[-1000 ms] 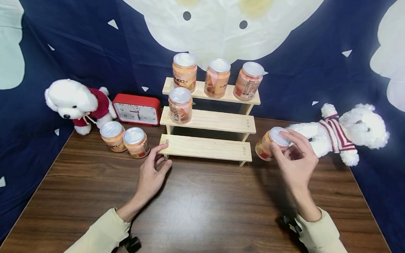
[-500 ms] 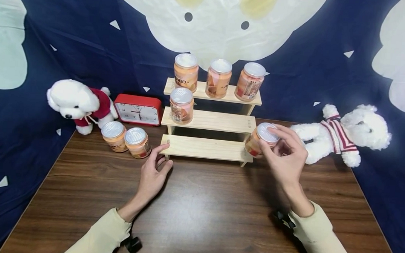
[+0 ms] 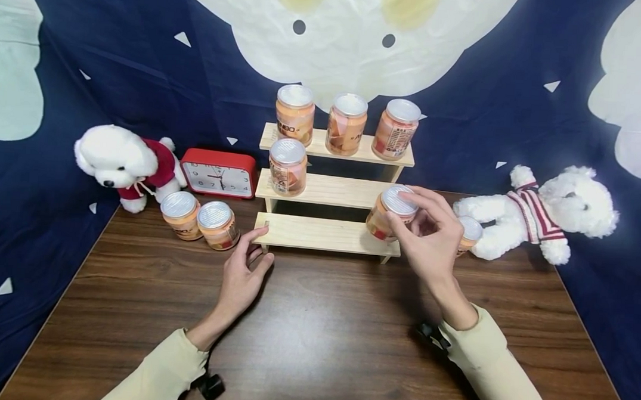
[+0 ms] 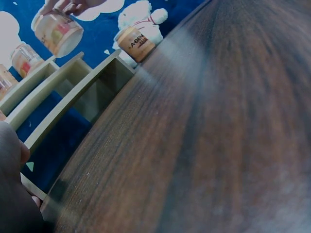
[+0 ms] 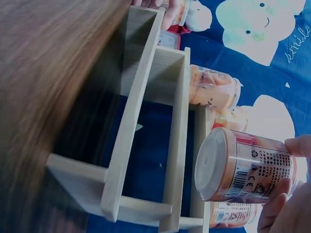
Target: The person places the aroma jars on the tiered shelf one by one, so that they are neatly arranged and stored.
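Observation:
My right hand (image 3: 432, 235) grips a jar (image 3: 382, 222) with a silver lid and peach-coloured contents, its fingers around the lid end. In the right wrist view the jar's (image 5: 248, 167) base faces the wooden steps without touching them. From the head it appears over the right end of the lowest step (image 3: 319, 233). My left hand (image 3: 246, 280) touches the left end of that step, fingers lightly bent, holding no jar. One like jar (image 3: 287, 169) stands at the left of the middle step (image 3: 347, 192). Three stand on the top step (image 3: 314, 141).
Two jars (image 3: 216, 225) stand on the table left of the steps, before a red clock (image 3: 218, 173) and a white plush dog (image 3: 123, 161). Another jar (image 3: 468, 233) stands at the right beside a lying white plush (image 3: 540, 209). A blue cloth (image 3: 463, 140) hangs behind.
My right hand has carried the jar leftward from beside the steps to over the right end of the lowest step, uncovering another jar by the plush. My left hand has stayed put.

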Available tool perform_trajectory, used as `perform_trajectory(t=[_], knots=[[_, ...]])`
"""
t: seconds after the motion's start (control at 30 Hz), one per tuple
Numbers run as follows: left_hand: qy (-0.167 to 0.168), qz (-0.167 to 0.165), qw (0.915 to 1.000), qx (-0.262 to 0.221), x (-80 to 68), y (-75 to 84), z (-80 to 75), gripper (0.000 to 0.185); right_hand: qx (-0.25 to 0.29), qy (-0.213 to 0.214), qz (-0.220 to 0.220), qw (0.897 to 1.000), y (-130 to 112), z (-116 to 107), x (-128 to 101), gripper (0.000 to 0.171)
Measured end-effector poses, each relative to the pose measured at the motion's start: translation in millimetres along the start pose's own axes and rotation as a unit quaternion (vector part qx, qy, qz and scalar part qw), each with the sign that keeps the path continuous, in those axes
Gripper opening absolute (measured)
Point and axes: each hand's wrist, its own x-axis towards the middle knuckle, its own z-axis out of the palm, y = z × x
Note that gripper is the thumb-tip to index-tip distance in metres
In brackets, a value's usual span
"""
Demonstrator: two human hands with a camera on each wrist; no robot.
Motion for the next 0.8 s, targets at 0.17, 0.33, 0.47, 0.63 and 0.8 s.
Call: perform_trajectory(t=[0.17,0.33,0.47,0.63,0.8], knots=[[0.002,0.009,0.9999,0.008,-0.3,-0.3,0.9,0.056,-0.001,-0.008,0.000,1.000,-3,12,5,0.035],[0.007,0.022,0.9996,0.016,0.7,-2.8,2.3,0.055,-0.015,-0.016,-0.002,1.000,-5,21,10,0.033],[0.002,0.008,0.9999,0.010,0.9,-1.5,2.0,0.056,-0.017,-0.021,-0.002,1.000,-5,28,12,0.032],[0.002,-0.004,1.0000,0.003,-0.1,1.3,0.9,0.058,-0.004,-0.023,0.005,1.000,-5,38,16,0.032],[0.004,-0.001,1.0000,0.004,0.0,0.6,0.5,0.057,0.012,-0.020,0.014,1.000,-1,50,19,0.030]])
